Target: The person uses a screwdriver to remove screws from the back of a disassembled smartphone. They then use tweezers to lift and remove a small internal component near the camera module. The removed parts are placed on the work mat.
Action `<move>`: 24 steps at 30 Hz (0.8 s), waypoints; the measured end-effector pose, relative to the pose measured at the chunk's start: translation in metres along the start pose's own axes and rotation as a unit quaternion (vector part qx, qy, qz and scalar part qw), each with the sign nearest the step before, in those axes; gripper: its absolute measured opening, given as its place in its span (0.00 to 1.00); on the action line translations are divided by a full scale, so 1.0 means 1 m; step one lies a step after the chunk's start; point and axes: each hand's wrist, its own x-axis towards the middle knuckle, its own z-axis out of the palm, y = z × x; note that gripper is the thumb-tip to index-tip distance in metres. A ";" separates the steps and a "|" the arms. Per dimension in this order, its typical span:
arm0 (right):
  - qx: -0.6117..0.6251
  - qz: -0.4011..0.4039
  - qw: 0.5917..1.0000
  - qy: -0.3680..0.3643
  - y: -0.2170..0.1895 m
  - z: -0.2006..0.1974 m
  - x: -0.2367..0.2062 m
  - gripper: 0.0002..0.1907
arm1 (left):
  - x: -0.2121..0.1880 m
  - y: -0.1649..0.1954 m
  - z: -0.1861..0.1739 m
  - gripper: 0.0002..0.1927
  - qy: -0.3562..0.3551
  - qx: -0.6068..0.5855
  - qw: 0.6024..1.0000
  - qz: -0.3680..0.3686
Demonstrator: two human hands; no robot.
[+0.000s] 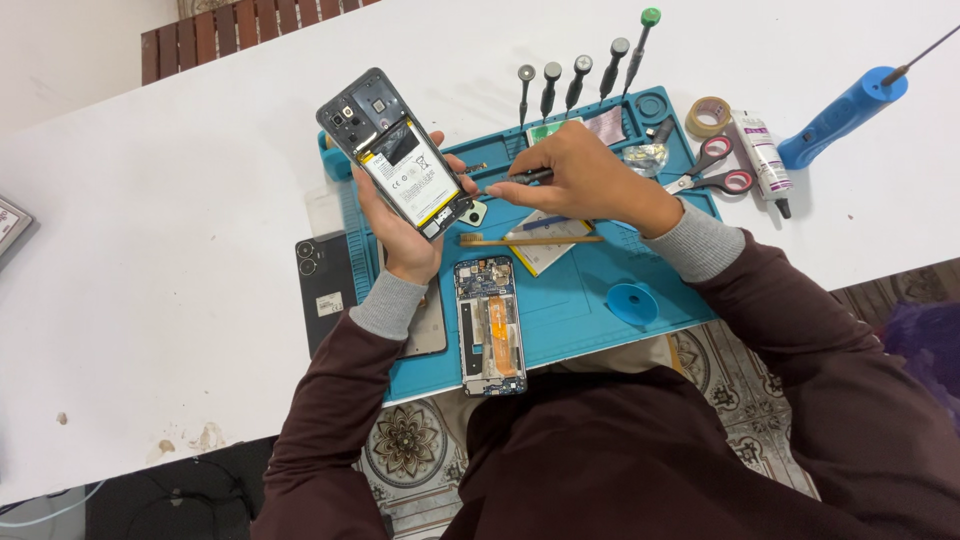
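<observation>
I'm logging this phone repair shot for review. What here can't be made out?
- Screwdriver tip, head view: too small against the opened phone to tell whether it touches.
- Right hand fingertips: curled under, hidden by the hand itself.
- Grey device: cut off by the left edge.
- Left hand palm: hidden behind the phone.

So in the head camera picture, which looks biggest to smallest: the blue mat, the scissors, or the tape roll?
1. Blue mat, by far.
2. Scissors.
3. Tape roll, smallest.
All three lie on the same table, so nearness barely affects this.
</observation>
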 end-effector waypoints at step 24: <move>-0.020 -0.030 0.999 0.016 -0.006 -0.003 0.000 0.18 | 0.000 -0.001 -0.002 0.49 -0.005 0.003 1.000 0.000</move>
